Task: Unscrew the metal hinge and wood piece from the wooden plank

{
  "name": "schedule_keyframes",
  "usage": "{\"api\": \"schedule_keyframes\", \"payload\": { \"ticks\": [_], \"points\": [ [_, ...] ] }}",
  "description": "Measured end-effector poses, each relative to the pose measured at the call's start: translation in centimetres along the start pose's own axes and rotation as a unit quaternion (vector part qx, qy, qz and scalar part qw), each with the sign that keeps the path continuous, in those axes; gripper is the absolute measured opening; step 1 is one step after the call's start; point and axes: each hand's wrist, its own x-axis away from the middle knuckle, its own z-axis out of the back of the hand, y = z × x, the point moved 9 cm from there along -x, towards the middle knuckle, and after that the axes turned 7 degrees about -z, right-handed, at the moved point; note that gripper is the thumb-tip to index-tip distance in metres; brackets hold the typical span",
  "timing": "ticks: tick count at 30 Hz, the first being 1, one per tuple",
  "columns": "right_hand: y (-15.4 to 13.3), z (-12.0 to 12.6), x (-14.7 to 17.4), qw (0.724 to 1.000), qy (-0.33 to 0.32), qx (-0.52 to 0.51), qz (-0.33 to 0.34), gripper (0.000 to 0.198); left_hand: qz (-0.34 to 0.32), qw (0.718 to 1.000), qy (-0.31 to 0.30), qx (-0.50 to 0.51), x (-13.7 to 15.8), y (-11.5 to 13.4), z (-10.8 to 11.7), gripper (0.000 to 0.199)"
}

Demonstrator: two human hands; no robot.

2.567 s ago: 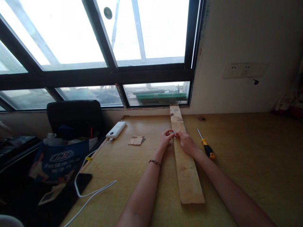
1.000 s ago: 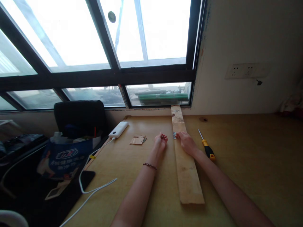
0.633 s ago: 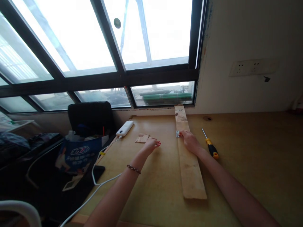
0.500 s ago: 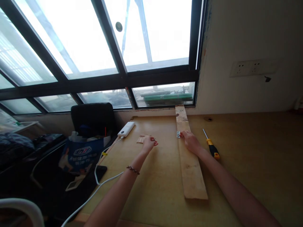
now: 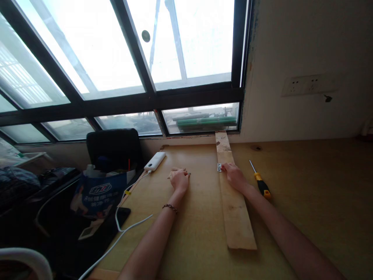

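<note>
Taking the long pale wooden plank (image 5: 234, 202) lying lengthwise on the yellowish wooden desk (image 5: 305, 186) as the landmark: far to its left, off the desk's edge, a black office chair (image 5: 112, 147) is standing with a blue printed bag (image 5: 97, 192) in front of it. A white rectangular power bank (image 5: 155, 161) is lying on the desk well to the left of the plank, and its white cable (image 5: 122, 229) is trailing off toward the near edge. Closer to the plank, still on its left, the left hand (image 5: 179, 179) is resting palm down with fingers curled over a small flat piece of brown cardboard (image 5: 175, 170); whether it is pinching anything cannot be told. A thin beaded bracelet (image 5: 170, 207) is sitting on that wrist. At the plank's left edge, towards its far end, a small silvery metal hinge (image 5: 219, 167) is lying against the wood. The right hand (image 5: 233, 175) is lying on top of the plank, its fingertips pressing on the hinge, fingers loosely bent rather than clenched. Just to the right of the plank, near that hand, a screwdriver with a yellow and black handle (image 5: 260, 185) is lying on the desk, untouched.
</note>
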Motion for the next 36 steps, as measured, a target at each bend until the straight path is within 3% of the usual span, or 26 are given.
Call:
{"api": "schedule_keyframes", "payload": {
  "ticks": [3, 6, 15, 19, 22, 24, 26, 28, 30, 32, 36],
  "points": [
    [0.0, 0.0, 0.0, 1.0, -0.001, 0.003, -0.003, 0.02, -0.012, 0.991, -0.033, -0.129, 0.0, 0.6, -0.6, 0.021],
    [0.0, 0.1, 0.0, 1.0, -0.003, 0.004, -0.006, 0.02, -0.029, 0.981, -0.026, -0.188, 0.0, 1.1, -0.5, 0.026],
    [0.0, 0.0, 0.0, 1.0, -0.003, 0.008, -0.001, 0.02, -0.024, 0.982, 0.005, -0.188, -0.1, 0.7, 0.4, 0.029],
    [0.0, 0.0, 0.0, 1.0, -0.003, 0.01, -0.002, 0.021, -0.046, 0.992, 0.036, -0.113, 0.5, 2.0, 0.9, 0.029],
    [-0.1, 0.0, 0.0, 1.0, -0.005, 0.012, -0.002, 0.024, -0.058, 0.994, -0.014, 0.091, 1.8, 4.2, -1.3, 0.019],
    [-0.1, 0.0, 0.0, 1.0, -0.006, 0.015, 0.0, 0.024, 0.02, 0.95, -0.115, 0.289, 3.3, 5.5, -4.7, 0.013],
    [-0.3, 0.1, 0.1, 1.0, -0.005, 0.019, 0.002, 0.024, 0.134, 0.84, -0.193, 0.489, 5.2, 7.3, -8.1, 0.012],
    [-0.4, 0.1, 0.1, 1.0, -0.004, 0.023, 0.007, 0.021, 0.203, 0.723, -0.227, 0.62, 6.6, 9.7, -10.2, 0.009],
    [-0.6, 0.1, 0.1, 1.0, -0.005, 0.027, 0.01, 0.02, 0.226, 0.658, -0.218, 0.685, 7.0, 11.2, -10.8, 0.007],
    [-0.6, 0.1, 0.1, 0.999, -0.008, 0.031, 0.01, 0.02, 0.23, 0.641, -0.188, 0.708, 6.9, 11.7, -10.7, 0.007],
    [-0.6, 0.2, 0.1, 0.999, -0.007, 0.031, 0.009, 0.022, 0.234, 0.673, -0.128, 0.69, 6.6, 11.0, -9.9, 0.012]
  ]
}}
